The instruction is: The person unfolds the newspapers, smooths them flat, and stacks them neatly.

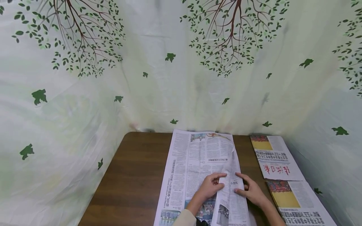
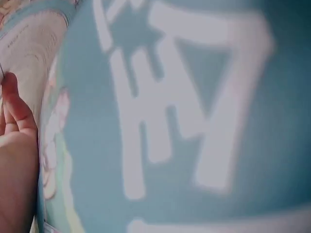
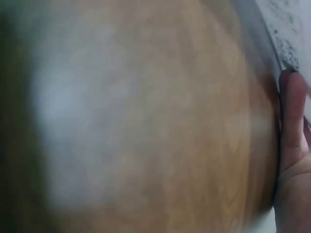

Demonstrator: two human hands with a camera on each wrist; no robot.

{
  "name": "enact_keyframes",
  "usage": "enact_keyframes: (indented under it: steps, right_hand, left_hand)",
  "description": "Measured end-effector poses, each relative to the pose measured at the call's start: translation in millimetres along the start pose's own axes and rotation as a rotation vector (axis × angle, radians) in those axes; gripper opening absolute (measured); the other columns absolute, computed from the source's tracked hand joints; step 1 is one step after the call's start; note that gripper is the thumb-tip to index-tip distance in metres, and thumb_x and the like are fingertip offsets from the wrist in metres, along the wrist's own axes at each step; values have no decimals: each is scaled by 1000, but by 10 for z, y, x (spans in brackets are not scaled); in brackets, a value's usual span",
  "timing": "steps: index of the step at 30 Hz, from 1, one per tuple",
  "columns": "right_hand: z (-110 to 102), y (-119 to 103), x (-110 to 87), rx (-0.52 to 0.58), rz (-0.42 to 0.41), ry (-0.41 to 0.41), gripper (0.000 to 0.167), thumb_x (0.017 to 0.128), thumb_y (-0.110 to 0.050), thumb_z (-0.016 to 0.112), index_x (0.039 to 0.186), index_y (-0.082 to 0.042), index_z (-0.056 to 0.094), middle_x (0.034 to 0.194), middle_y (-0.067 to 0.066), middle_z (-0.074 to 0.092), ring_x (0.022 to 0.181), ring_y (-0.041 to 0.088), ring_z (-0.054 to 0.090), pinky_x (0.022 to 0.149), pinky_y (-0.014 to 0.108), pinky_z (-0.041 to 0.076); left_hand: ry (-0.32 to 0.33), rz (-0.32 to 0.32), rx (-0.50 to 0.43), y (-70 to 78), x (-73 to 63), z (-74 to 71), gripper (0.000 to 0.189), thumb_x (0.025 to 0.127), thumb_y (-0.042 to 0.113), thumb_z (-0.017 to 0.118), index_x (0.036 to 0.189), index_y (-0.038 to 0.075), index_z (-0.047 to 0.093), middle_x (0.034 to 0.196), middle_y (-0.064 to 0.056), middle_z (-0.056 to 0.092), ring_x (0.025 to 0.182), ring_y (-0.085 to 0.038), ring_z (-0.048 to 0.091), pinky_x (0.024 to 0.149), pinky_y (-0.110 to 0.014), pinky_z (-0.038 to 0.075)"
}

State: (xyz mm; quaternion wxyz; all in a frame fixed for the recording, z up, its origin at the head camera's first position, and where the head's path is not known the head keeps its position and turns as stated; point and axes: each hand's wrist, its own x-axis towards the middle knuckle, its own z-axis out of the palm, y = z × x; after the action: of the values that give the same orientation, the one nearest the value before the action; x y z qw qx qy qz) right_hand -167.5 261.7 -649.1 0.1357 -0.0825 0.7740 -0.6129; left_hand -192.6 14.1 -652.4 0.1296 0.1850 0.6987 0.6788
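White newspaper (image 1: 198,166), densely printed, partly folded

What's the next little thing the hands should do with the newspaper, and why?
Maybe the right hand should gently smooth the fold in the newspaper, because the paper looks wrinkled there. The left hand is at the fold's other side, so it could probably keep things steady.

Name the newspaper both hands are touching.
The spread newspaper: the left hand and right hand touch it; the far folded newspaper and near folded newspaper lie to its right, unhandled.
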Motion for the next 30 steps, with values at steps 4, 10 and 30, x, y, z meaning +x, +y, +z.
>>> enact_keyframes:
  steps: [4, 10, 30]
  right_hand:
    - [7, -2, -8, 20, 7, -6, 81, 96, -12, 74, 160, 1, 26, 144, 44, 41, 94, 20, 75, 71, 37, 62]
    - [61, -31, -11, 20, 19, 12, 83, 95, -13, 74, 160, 1, 25, 136, 42, 52, 93, 23, 76, 70, 38, 62]
    - [24, 31, 5, 31, 31, 33, 83, 93, -13, 77, 159, 0, 28, 131, 39, 58, 91, 21, 76, 70, 38, 62]
  left_hand:
    - [-31, -28, -135, -2, -30, -40, 57, 94, 1, 63, 149, 12, 55, 118, -27, 72, 83, -5, 70, 70, -20, 57]
    - [30, 8, -94, 46, -66, -51, 56, 92, 4, 72, 147, 10, 57, 113, -25, 75, 85, -7, 73, 69, -21, 59]
    - [-4, 130, 248, 648, -49, -226, 64, 93, 8, 72, 152, 19, 52, 150, -6, 58, 83, 2, 63, 77, -21, 56]
